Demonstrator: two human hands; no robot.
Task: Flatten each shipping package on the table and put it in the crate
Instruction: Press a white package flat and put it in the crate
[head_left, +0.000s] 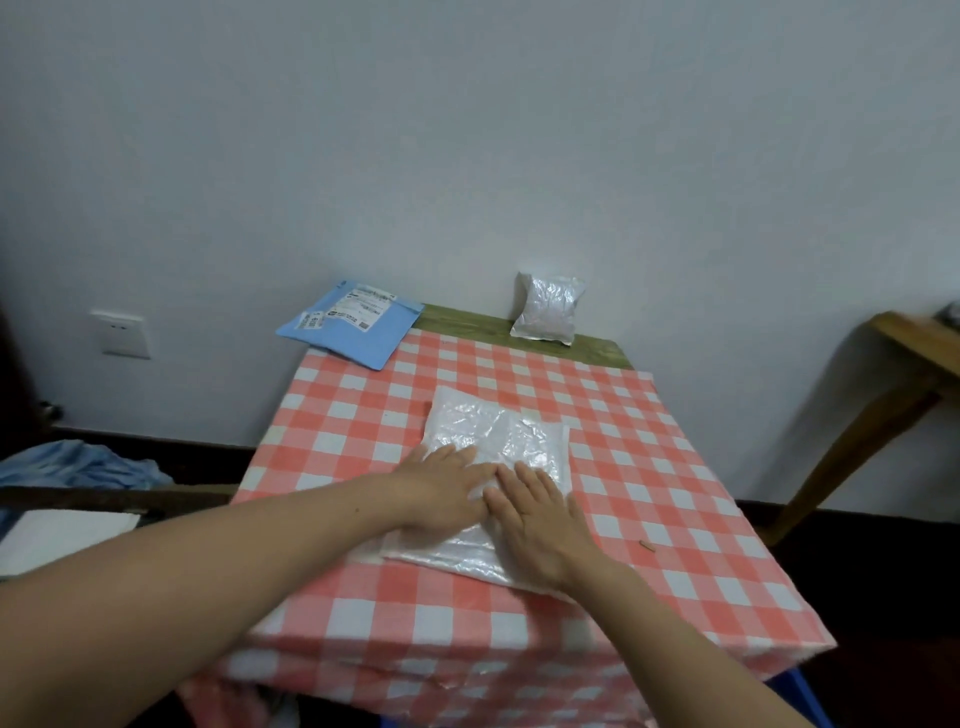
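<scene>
A large white plastic shipping package (498, 431) lies flat in the middle of the table with the red-and-white checked cloth (675, 467). My left hand (441, 488) and my right hand (540, 525) press on its near half side by side, palms down, fingers straight. A blue mailer with a white label (358, 327) lies at the table's far left corner, overhanging the edge. A small silvery-white package (548, 307) leans upright against the wall at the far edge. No crate is in view.
The table stands against a pale wall. A wooden table's corner and leg (883, 395) stand at the right. Blue cloth (78, 462) and a white sheet (57, 540) lie low at the left. A small brown bit (648, 545) rests on the cloth.
</scene>
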